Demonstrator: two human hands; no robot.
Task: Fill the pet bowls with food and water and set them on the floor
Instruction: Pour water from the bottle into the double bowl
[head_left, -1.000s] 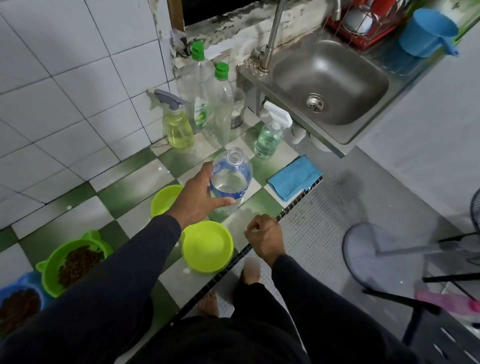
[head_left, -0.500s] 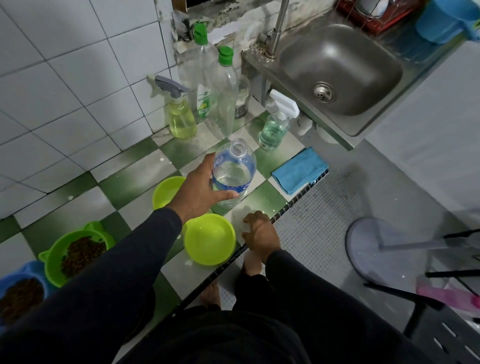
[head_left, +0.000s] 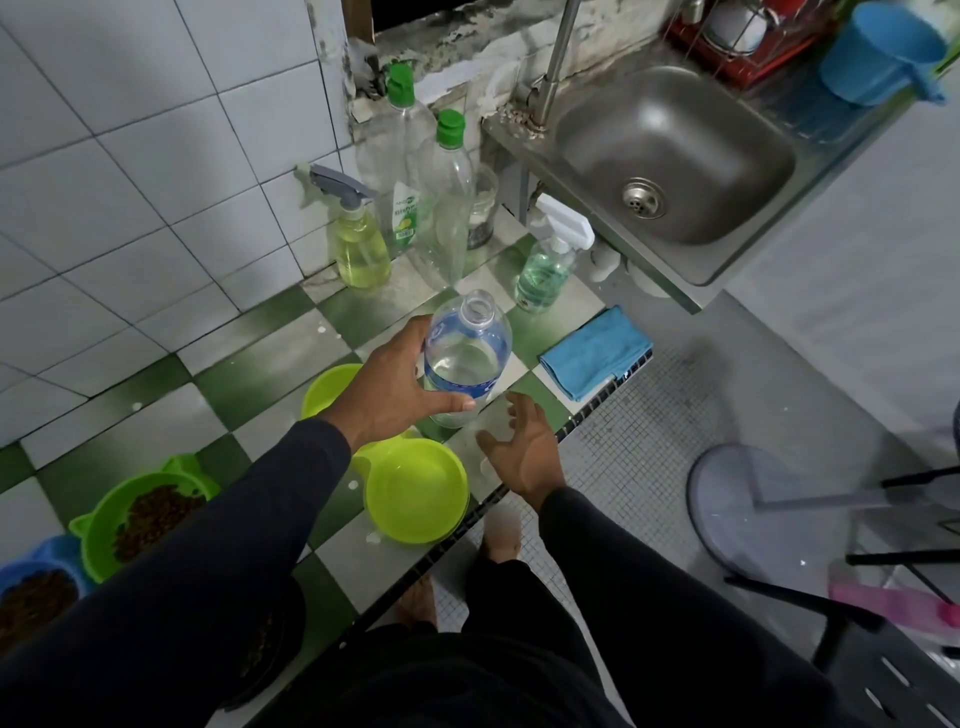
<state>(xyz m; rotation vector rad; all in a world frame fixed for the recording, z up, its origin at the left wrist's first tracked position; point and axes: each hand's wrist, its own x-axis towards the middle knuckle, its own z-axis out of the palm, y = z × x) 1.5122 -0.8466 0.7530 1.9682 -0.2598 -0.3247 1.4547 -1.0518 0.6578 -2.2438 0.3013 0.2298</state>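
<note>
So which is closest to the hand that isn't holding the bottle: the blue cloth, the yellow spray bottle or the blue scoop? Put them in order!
From the right hand, in the head view:
1. Blue cloth, just beyond it on the counter edge.
2. Yellow spray bottle, far left by the wall.
3. Blue scoop, far right, past the sink.

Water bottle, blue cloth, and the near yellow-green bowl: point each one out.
water bottle (head_left: 464, 364): head view, on the clear body above the blue label.
blue cloth (head_left: 592, 353): head view, on the middle of the folded cloth.
yellow-green bowl (head_left: 415, 491): head view, on the bowl's inner bottom.
</note>
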